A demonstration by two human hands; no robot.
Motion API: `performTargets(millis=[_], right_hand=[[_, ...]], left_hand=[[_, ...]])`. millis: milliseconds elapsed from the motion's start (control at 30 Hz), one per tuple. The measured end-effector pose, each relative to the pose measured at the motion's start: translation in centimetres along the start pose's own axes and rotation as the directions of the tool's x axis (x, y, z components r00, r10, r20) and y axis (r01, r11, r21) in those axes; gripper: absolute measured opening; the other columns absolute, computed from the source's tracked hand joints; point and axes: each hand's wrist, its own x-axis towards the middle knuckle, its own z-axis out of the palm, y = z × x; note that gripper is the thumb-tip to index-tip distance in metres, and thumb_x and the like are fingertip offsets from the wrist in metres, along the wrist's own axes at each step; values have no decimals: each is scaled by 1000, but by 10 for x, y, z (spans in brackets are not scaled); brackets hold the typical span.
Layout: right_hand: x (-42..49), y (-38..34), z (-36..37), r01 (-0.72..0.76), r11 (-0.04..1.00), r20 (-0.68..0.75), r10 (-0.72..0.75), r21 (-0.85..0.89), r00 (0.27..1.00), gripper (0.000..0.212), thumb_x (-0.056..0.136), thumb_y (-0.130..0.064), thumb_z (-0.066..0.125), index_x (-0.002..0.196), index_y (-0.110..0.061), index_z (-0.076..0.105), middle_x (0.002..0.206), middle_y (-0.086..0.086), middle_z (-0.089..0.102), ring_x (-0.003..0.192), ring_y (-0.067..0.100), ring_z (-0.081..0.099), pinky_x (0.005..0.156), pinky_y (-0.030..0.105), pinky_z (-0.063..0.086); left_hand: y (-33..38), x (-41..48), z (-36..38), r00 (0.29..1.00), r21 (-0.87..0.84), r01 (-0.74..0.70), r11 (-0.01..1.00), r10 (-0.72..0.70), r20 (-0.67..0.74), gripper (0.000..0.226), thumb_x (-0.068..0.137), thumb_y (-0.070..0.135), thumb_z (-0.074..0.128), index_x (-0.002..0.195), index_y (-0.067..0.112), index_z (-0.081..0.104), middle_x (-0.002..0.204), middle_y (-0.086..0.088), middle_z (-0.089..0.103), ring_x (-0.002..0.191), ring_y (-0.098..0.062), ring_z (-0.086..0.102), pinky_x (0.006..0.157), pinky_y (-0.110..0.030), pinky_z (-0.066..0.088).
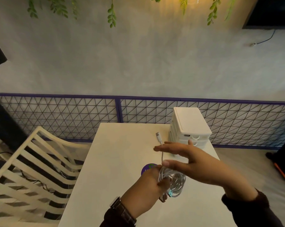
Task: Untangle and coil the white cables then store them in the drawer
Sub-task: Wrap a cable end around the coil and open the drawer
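No text can be read: a small dark label (186, 135) on the front of the white drawer unit (190, 123) at one o'clock and the purple sticker (148, 167) on the table are both too blurred.

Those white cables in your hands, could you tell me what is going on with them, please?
A person is winding a white cable into a coil above the table. The left hand holds the bundled loops in its grip, while the right hand guides the loose end, its connector sticking up. The white drawer unit stands at the table's far right, drawers shut, so nothing is stored yet.
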Motion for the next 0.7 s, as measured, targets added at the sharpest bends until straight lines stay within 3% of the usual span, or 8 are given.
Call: performTargets(millis=[33, 100, 167, 267, 300, 367, 500, 700], right_hand=[[3, -7, 4, 10, 997, -56, -15, -75, 998, 36, 84, -51, 53, 119, -44, 57, 130, -24, 55, 125, -13, 39, 119, 42, -1], [4, -19, 14, 93, 992, -222, -111, -91, 969, 21, 88, -27, 61, 106, -34, 69, 110, -17, 70, 108, -5, 57, 116, 32, 24], [-4, -25, 14, 197, 980, -396, -175, 15, 901, 18, 83, -15, 65, 93, -26, 75, 90, -14, 75, 88, -4, 67, 88, 17, 50], [-23, -27, 9, 256, 937, -563, -83, 236, 823, 22, 74, -4, 72, 78, -25, 76, 78, -10, 77, 76, 3, 72, 74, 13, 53], [-29, -27, 10, 267, 888, -572, -5, 375, 820, 23, 70, -3, 76, 72, -25, 73, 74, -3, 77, 74, 10, 73, 72, 17, 55], [-39, -28, 20, 300, 658, -501, 137, 691, 854, 26, 55, -15, 83, 67, -22, 61, 68, 15, 75, 71, 24, 74, 68, 23, 57], [-48, -2, 50, 216, 373, -360, 376, 902, 854, 85, 21, -38, 96, 88, -10, 51, 70, 29, 71, 73, 34, 73, 64, 29, 59], [-44, 36, 61, 104, 454, -357, 517, 885, 778, 93, 21, -58, 89, 89, -4, 54, 74, 19, 75, 60, 26, 68, 63, 25, 58]], left_hand=[[1, 3, 2, 1000, -6, 31, 1000, -31, -4, 16, 92, 21, 41, 90, 34, 50, 77, -5, 61, 57, -12, 58, 68, -33, 53], [0, 9, 3, 994, -57, 107, 993, -108, -21, 12, 90, 21, 44, 81, 29, 47, 70, -7, 57, 54, -16, 56, 66, -37, 54], [-1, 11, 2, 986, -151, 158, 976, -165, -28, 5, 82, 26, 45, 79, 24, 48, 70, -9, 55, 49, -15, 56, 57, -33, 54], [-5, 9, -5, 976, -234, 183, 955, -204, -71, 6, 85, 20, 48, 83, 20, 53, 70, -7, 56, 44, -11, 55, 49, -26, 52], [-6, 9, -7, 971, -288, 184, 940, -220, -96, 9, 91, 14, 47, 86, 17, 54, 71, -8, 57, 43, -12, 55, 49, -26, 52], [-3, 11, -14, 956, -394, 166, 904, -246, -162, 17, 95, 6, 41, 86, 9, 54, 72, -10, 60, 43, -14, 56, 49, -27, 54], [3, 10, -21, 949, -475, 78, 876, -212, -233, 20, 98, 12, 40, 99, 1, 56, 84, -13, 71, 50, -18, 63, 56, -29, 56], [8, 1, -25, 990, -605, 101, 789, -140, -18, 18, 93, 13, 51, 108, 5, 53, 98, -11, 73, 69, -27, 67, 64, -32, 56]])
